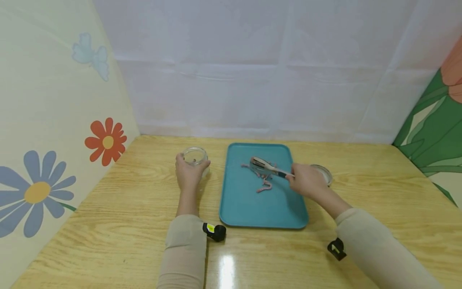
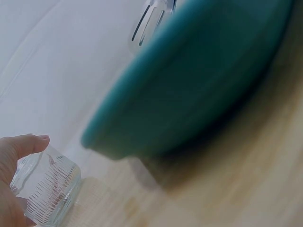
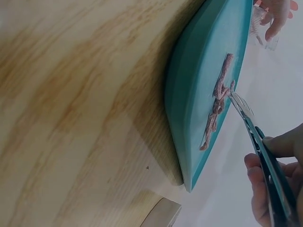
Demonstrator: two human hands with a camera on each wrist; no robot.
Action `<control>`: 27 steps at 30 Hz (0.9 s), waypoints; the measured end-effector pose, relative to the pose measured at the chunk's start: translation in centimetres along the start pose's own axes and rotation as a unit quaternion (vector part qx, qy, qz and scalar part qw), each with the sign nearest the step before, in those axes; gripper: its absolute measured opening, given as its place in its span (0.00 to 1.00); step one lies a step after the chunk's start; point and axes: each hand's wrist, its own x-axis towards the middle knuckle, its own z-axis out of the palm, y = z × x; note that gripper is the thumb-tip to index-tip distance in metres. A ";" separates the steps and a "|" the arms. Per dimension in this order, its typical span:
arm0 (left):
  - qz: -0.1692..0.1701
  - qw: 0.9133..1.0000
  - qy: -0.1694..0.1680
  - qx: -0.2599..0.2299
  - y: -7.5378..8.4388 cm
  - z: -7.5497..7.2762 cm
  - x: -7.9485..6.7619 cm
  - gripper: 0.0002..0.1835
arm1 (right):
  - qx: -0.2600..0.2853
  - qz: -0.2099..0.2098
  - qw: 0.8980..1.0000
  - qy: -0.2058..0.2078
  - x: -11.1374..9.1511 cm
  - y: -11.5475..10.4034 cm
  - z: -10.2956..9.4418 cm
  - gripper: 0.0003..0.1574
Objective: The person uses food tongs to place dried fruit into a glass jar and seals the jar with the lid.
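My left hand [image 1: 189,171] grips a clear ribbed glass jar [image 2: 52,187] left of the tray. Inside the jar are some pinkish pieces, seen through its wall in the left wrist view. My right hand [image 1: 306,179] holds metal tongs [image 1: 268,166] over a blue-green tray [image 1: 245,208]. Several pink, worm-like strips [image 3: 218,104] lie in a loose cluster on the tray. The tongs' tips [image 3: 235,97] are at the strips; whether they pinch one cannot be told. In the right wrist view, the thumb presses along the tongs' arm and fingers curl beneath.
A round, clear-rimmed lid or dish [image 1: 323,173] lies right of the tray, partly behind my right hand. All stands on a wood-grain table [image 1: 137,241]. A white cloth backdrop [image 1: 231,80] hangs behind, with flower-printed panels [image 1: 39,180] at the sides.
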 end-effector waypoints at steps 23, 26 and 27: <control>0.005 1.000 0.002 0.003 0.1 0.1 -0.1 0.51 | 0.017 0.013 0.999 0.044 1.3 -1.5 -2.1 0.14; 0.002 1.000 0.003 0.004 0.2 0.1 -0.1 0.51 | 0.025 0.014 0.998 0.047 1.4 -2.0 -2.5 0.14; 0.002 1.000 0.002 0.004 0.2 0.0 -0.1 0.51 | 0.027 0.014 0.998 0.047 1.5 -2.1 -2.6 0.14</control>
